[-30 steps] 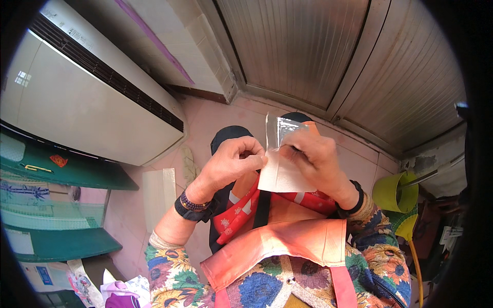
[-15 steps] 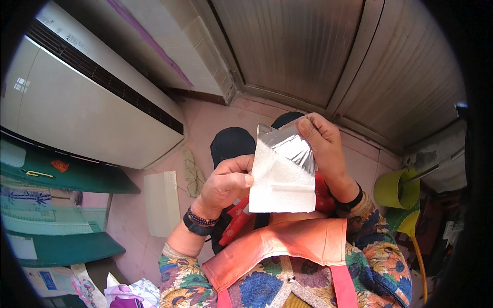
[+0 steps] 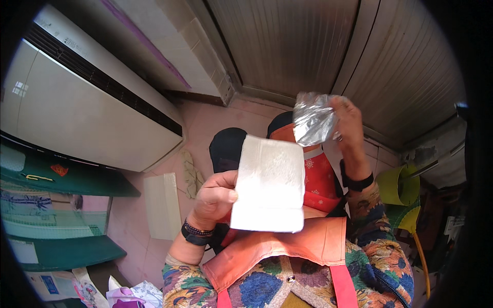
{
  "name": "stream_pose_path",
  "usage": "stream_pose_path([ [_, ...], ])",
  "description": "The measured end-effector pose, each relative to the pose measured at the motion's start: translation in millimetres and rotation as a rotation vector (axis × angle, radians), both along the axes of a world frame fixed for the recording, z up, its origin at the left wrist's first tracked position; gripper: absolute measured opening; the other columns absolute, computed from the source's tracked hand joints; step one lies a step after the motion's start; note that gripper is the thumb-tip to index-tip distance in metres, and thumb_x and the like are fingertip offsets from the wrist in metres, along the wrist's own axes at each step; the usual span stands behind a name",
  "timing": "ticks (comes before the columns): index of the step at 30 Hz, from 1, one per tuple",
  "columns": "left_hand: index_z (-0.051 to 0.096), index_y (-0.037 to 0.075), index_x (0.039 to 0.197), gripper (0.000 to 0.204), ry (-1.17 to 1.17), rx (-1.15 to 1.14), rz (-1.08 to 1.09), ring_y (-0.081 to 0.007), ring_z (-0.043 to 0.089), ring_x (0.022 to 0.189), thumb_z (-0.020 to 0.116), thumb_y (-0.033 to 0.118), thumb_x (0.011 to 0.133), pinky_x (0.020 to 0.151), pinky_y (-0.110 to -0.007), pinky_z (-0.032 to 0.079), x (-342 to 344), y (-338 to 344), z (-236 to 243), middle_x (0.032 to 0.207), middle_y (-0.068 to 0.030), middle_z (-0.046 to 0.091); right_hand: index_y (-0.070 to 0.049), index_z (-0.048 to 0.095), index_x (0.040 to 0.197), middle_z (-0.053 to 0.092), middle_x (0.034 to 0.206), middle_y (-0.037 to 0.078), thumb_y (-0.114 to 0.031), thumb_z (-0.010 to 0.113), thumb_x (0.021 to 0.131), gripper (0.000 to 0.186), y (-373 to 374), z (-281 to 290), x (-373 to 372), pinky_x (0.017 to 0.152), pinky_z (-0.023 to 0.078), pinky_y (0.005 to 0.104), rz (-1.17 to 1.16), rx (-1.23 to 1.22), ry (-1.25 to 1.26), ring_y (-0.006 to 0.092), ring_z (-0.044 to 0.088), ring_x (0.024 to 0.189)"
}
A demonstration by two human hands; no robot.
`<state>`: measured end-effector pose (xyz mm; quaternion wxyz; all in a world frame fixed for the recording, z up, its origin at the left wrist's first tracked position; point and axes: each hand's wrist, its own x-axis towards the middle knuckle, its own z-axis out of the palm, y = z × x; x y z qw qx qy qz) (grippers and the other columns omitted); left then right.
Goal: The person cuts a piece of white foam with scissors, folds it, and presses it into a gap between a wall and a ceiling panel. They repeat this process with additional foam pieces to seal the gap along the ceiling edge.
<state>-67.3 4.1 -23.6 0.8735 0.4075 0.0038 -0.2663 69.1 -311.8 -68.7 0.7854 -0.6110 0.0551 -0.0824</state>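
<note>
My left hand [image 3: 214, 199] pinches the left edge of a white, soft-looking rectangular sheet [image 3: 269, 185], with a crease running across its lower part. It hangs in front of my lap, its whole face bare. Farther off and to the right, my right hand [image 3: 350, 123] grips a crumpled, shiny clear plastic film [image 3: 313, 120] by its right side. The film and the sheet are apart. My right fingers are slightly blurred. Below both lies my orange and red apron [image 3: 287, 244], over a floral patterned sleeve and top.
A white air conditioner [image 3: 87, 97] lies along the left, above green-edged shelves [image 3: 67, 251]. A flat pale board [image 3: 160, 205] and a grey-green cloth [image 3: 190, 174] rest on the pink tiled floor. Ribbed door panels [image 3: 287, 46] stand ahead; a yellow-green bucket [image 3: 395, 187] is at right.
The clear film has come fully off the white sheet. My right hand has carried it up and to the right, while my left hand has drawn the sheet slightly left and nearer.
</note>
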Motion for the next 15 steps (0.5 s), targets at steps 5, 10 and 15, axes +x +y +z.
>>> stream_pose_path([
  [5, 0.062, -0.007, 0.100, 0.033, -0.242, 0.157, 0.099, -0.0163, 0.060, 0.091, 0.064, 0.014, 0.075, 0.087, -0.029, 0.046, 1, 17, 16, 0.101, -0.0101, 0.064, -0.004, 0.063, 0.096, 0.056, 0.071, 0.000, -0.034, 0.055, 0.098, 0.031, -81, -40, 12, 0.044, 0.039, 0.0204, -0.240, -0.180, 0.139, 0.0054, 0.053, 0.056],
  [10, 0.059, -0.003, 0.089, 0.018, -0.456, 0.347, 0.226, -0.0118, 0.054, 0.086, 0.066, 0.012, 0.081, 0.079, -0.027, 0.044, 9, 20, 13, 0.096, -0.0049, 0.057, 0.001, 0.062, 0.097, 0.066, 0.088, 0.014, -0.018, 0.058, 0.092, 0.021, -132, -103, -18, 0.066, 0.050, 0.0391, -0.373, -1.086, 0.218, 0.0334, 0.064, 0.079],
  [15, 0.056, -0.001, 0.087, 0.016, -0.569, 0.494, 0.283, -0.0092, 0.051, 0.083, 0.066, 0.012, 0.083, 0.075, -0.024, 0.042, 16, 22, 7, 0.092, -0.0028, 0.054, -0.001, 0.063, 0.108, 0.063, 0.107, 0.019, -0.012, 0.066, 0.076, 0.034, -133, -161, -54, 0.084, 0.046, 0.0461, -0.282, -1.484, -0.156, 0.0393, 0.059, 0.099],
])
